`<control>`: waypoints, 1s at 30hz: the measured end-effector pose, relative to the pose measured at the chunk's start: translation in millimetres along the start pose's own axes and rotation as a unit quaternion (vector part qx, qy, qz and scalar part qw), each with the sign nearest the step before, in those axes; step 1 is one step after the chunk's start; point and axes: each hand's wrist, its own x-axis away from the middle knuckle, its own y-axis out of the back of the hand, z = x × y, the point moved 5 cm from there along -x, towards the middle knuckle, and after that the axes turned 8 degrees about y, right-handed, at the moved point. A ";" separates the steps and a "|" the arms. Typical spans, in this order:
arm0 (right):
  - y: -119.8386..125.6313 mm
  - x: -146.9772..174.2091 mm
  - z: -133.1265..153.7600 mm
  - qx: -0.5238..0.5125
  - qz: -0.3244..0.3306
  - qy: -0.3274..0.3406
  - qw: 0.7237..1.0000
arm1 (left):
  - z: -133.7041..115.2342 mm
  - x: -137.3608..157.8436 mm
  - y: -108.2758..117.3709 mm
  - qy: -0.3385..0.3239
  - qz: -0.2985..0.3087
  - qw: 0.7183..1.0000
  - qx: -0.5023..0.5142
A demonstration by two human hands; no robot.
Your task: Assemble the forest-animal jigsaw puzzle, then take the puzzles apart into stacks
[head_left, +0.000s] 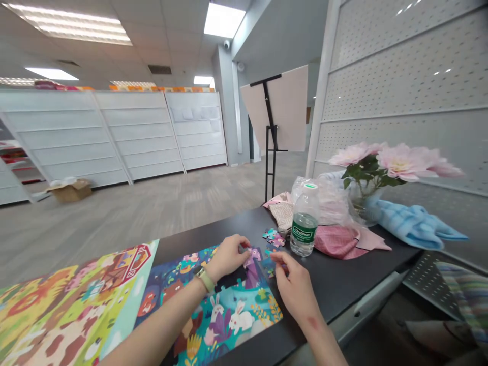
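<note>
A partly assembled jigsaw puzzle (229, 300) with white rabbits, a bear and plants lies on the dark table, with a dark gap in its upper middle. My left hand (229, 258), wearing a watch with a pale green strap (205, 279), curls its fingers at a purple puzzle piece (252, 255) by the upper right edge. To the right, my right hand (295, 284) has its fingers bent at a small blue puzzle piece (270, 267), its fingertips pinched close. Several loose puzzle pieces (273, 237) lie beyond the hands.
A farm-animal picture (76, 305) covers the table's left. A water bottle (304, 226) stands behind my right hand, beside a pink cloth bag (339, 241), a blue cloth (415, 223) and a vase of pink flowers (400, 160). An easel (271, 152) and white shelves (133, 132) stand beyond.
</note>
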 end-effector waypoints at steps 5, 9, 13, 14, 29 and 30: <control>3.9 0.4 -1.3 -0.031 -0.016 -0.014 0.999 | 4.2 -30.9 -9.1 -0.029 0.027 0.998 -0.044; 3.8 2.3 -0.5 -0.033 -0.017 -0.019 0.999 | 11.1 -36.4 -11.0 -0.010 0.003 0.997 -0.071; 2.8 2.3 -0.8 -0.036 -0.015 -0.028 0.999 | 7.3 -30.3 2.5 -0.019 0.015 0.997 -0.078; 2.6 1.8 -0.6 -0.039 -0.016 -0.030 0.999 | 4.9 -28.5 5.8 -0.029 0.031 0.996 -0.078; 66.2 11.5 -26.3 -0.320 -0.404 -0.068 0.854 | -30.4 -25.9 4.2 -0.115 0.087 0.986 -0.078; 73.0 10.4 -29.8 -0.358 -0.424 -0.074 0.829 | -38.6 -30.8 -2.4 -0.133 0.090 0.984 -0.079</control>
